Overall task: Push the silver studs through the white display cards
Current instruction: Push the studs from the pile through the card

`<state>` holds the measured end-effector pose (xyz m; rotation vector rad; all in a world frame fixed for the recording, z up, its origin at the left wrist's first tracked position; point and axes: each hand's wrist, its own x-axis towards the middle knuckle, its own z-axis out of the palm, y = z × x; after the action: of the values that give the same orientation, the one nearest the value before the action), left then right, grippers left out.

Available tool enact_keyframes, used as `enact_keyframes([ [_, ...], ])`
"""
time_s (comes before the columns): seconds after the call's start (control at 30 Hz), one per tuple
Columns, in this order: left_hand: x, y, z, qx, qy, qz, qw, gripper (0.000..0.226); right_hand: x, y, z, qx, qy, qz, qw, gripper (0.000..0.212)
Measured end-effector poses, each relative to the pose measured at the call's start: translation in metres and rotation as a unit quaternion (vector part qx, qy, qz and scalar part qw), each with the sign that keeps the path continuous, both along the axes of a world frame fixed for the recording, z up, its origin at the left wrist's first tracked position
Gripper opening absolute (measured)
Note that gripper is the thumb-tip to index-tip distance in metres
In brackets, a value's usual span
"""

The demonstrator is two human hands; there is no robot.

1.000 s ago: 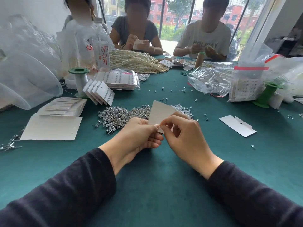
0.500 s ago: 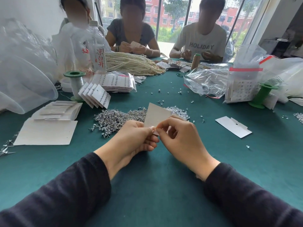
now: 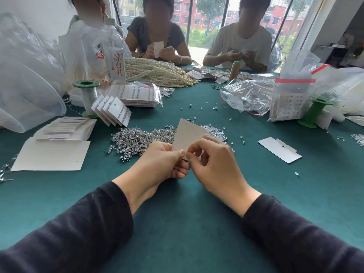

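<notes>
Over the green table I hold one display card (image 3: pixel 187 134) upright, its plain grey-white back toward me. My left hand (image 3: pixel 157 164) pinches its lower left edge. My right hand (image 3: pixel 214 164) pinches the lower edge from the right, thumb and forefinger tips meeting the left thumb; whether a stud is between them is hidden. Just behind the card lies a pile of silver studs (image 3: pixel 137 139). A blank white card (image 3: pixel 279 149) lies flat to the right.
A stack of blank cards (image 3: pixel 63 129) on a large sheet (image 3: pixel 51 156) lies left. Finished cards (image 3: pixel 118 113), a thread spool (image 3: pixel 86 95), a water bottle (image 3: pixel 115 56), pearl strands (image 3: pixel 157 72) and plastic bags (image 3: pixel 248 93) crowd the back. Three people sit opposite.
Both hands stay pinched on the card's lower edge, with only small finger shifts. The head camera has tilted slightly, so the scene has slid a little in the view.
</notes>
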<state>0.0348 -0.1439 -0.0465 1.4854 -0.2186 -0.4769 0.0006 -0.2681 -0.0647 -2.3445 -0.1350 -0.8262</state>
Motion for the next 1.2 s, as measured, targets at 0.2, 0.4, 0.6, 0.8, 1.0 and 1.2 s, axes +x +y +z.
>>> enact_keyframes([
  [0.2,0.001,0.001,-0.001,0.004,-0.002,-0.006,1.000,0.030,-0.002,0.000,0.001,-0.021,0.006,-0.001,1.000,0.006],
  [0.4,0.002,-0.001,0.001,0.004,0.016,-0.003,1.000,0.024,-0.001,-0.001,0.003,0.038,0.000,-0.007,0.999,0.011],
  [0.6,0.001,0.001,0.000,0.008,0.000,0.007,1.000,0.027,-0.001,0.001,0.002,0.026,0.002,0.002,1.000,0.015],
  [0.8,0.003,0.003,0.000,-0.007,-0.003,-0.005,1.000,0.024,-0.003,0.001,0.006,0.026,0.012,0.016,0.999,0.012],
  [1.0,0.027,0.019,0.010,0.098,-0.162,-0.003,0.982,0.051,-0.005,-0.012,0.028,0.160,-0.047,-0.005,0.986,0.016],
  [1.2,0.044,0.028,-0.008,0.471,-0.444,0.080,0.758,0.030,-0.006,-0.022,0.040,0.384,-0.023,0.046,0.922,0.017],
])
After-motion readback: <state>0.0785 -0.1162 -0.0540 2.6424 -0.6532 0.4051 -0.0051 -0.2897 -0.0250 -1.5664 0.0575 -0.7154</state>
